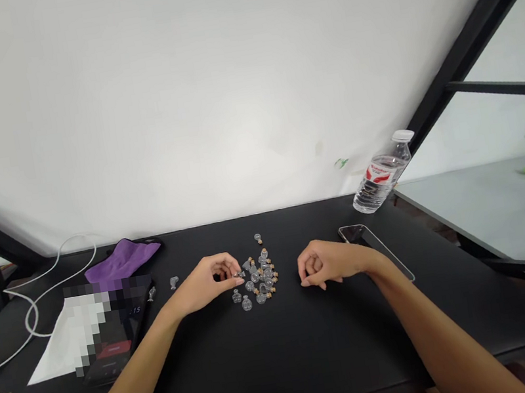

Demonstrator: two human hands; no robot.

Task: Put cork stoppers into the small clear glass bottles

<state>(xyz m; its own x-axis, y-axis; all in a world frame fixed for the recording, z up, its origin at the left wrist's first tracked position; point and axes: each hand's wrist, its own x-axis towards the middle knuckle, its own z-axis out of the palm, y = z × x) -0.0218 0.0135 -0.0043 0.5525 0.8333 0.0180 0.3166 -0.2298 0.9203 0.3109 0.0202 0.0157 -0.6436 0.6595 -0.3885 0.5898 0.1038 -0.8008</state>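
On the black table lies a cluster of tiny clear glass bottles, many with cork stoppers. My left hand is at the cluster's left side, thumb and fingertips closed on a small glass bottle. Two little bottles without visible corks, one of them a round bottle, lie just below that hand. A single corked bottle sits apart at the top of the group. To the right of the cluster, my right hand rests with its fingers curled in, and nothing shows in them.
A phone lies beyond my right wrist, with a water bottle behind it by the wall. At left are a purple cloth, white paper, a dark device, a white cable and small glass pieces.
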